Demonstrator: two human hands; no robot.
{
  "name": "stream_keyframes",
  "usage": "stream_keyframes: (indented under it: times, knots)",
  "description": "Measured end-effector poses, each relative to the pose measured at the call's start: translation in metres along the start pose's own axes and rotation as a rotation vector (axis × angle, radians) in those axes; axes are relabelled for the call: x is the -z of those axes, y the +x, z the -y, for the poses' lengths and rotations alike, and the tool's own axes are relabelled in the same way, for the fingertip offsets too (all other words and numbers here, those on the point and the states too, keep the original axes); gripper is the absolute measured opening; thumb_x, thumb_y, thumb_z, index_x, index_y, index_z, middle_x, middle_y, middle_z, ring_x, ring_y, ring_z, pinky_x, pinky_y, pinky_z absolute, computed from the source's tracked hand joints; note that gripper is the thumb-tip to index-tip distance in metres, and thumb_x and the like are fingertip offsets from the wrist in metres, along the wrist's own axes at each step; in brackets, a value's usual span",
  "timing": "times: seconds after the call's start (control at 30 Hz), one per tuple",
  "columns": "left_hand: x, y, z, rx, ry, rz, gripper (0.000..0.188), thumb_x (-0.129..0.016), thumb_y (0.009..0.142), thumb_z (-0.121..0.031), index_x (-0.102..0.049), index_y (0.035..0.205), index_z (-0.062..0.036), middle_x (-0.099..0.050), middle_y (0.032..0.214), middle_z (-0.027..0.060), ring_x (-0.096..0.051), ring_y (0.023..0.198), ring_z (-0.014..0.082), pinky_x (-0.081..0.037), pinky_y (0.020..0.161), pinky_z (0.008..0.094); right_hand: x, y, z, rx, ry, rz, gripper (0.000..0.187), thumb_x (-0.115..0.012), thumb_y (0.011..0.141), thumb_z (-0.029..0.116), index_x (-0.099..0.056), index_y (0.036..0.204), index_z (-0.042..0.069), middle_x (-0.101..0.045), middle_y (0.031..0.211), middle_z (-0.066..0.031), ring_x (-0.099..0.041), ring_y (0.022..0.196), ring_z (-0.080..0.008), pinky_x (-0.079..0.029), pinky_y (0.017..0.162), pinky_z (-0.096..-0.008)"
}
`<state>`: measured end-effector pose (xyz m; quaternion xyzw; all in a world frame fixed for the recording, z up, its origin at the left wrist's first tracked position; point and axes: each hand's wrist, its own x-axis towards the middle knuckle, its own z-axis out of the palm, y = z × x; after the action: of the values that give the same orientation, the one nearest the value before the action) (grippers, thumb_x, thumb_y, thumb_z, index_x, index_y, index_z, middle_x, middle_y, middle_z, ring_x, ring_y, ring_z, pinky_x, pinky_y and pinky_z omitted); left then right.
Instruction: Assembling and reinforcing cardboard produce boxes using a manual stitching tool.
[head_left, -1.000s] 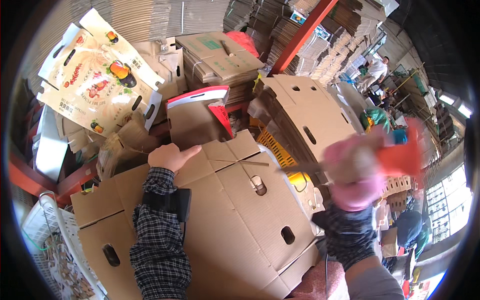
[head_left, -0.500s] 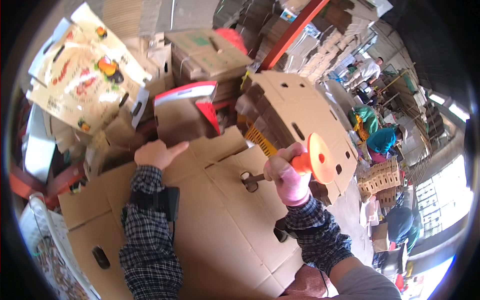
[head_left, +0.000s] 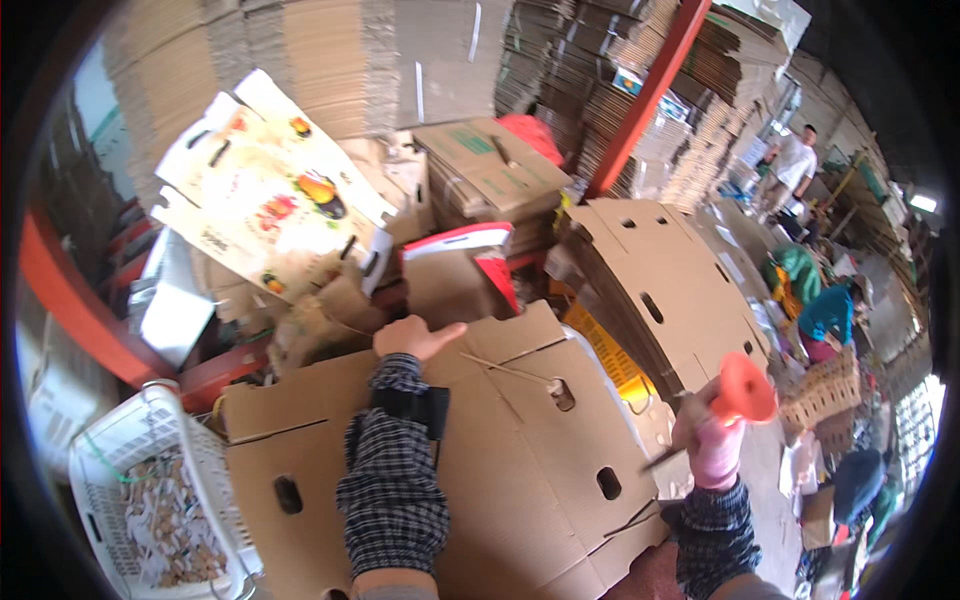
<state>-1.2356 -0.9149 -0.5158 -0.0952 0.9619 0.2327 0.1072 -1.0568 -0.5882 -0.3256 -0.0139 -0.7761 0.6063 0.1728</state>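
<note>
A flattened brown cardboard box (head_left: 520,450) with oval hand holes lies in front of me. My left hand (head_left: 412,337) rests flat on its far edge, fingers together and pointing right. My right hand (head_left: 712,440), in a pink glove, grips an orange-handled tool (head_left: 742,388) off the box's right side, a thin dark blade pointing down-left toward the cardboard. The tool's tip is hard to make out.
A white plastic basket (head_left: 150,490) of small pieces stands at lower left. Stacks of flat cartons (head_left: 660,290) rise to the right and behind, a printed fruit carton (head_left: 265,205) leans at upper left, and a red post (head_left: 650,95) stands behind. People (head_left: 800,165) work at far right.
My right hand with the orange tool has swung from over the box's middle out to its right side. My left hand stays on the far edge.
</note>
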Motion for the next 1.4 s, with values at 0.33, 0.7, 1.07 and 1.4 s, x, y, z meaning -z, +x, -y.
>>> stream_keyframes:
  times: [0.33,0.7,1.07,1.4]
  knots:
    - [0.082,-0.223,0.160,-0.231,-0.026,-0.680,0.083,-0.066,0.082,-0.046,-0.032,0.139,0.0045,-0.046,0.130,0.0278,-0.040,0.123,0.0428,-0.028,0.105,0.0495,0.081,0.035,-0.158,-0.604,-0.663,0.700,0.034,-0.079,0.073,0.033,-0.066,0.086,0.005,-0.057,0.064,0.0012,-0.051,0.049,-0.0084,-0.041,0.044,-0.0217]
    - [-0.168,-0.596,0.161,0.549,-1.846,-0.288,0.059,-0.051,0.090,-0.054,-0.050,0.127,-0.0076,-0.055,0.122,0.0141,-0.051,0.114,0.0315,-0.042,0.097,0.0461,0.102,0.050,-0.246,-0.549,-0.262,0.899,0.045,-0.070,0.080,0.021,-0.054,0.121,0.014,-0.058,0.076,-0.0039,-0.055,0.052,-0.0149,-0.049,0.048,-0.0300]
    - [-0.168,-0.536,0.092,0.615,-2.382,-0.511,0.065,-0.063,0.083,-0.053,-0.048,0.132,-0.0133,-0.051,0.132,0.0078,-0.048,0.119,0.0300,-0.039,0.101,0.0466,0.099,0.026,-0.215,-0.565,0.147,0.821,0.052,-0.063,0.071,0.007,-0.055,0.123,0.006,-0.062,0.102,-0.0043,-0.061,0.090,-0.0185,-0.052,0.079,-0.0347]
    - [-0.133,-0.575,0.145,0.522,-2.119,-0.664,0.067,-0.052,0.092,-0.050,-0.037,0.142,-0.0070,-0.042,0.143,0.0119,-0.043,0.128,0.0297,-0.038,0.106,0.0452,0.165,-0.088,-0.105,-0.796,0.196,0.854,0.017,-0.068,0.081,0.017,-0.059,0.093,0.010,-0.051,0.060,0.0026,-0.043,0.043,-0.0082,-0.034,0.041,-0.0245]
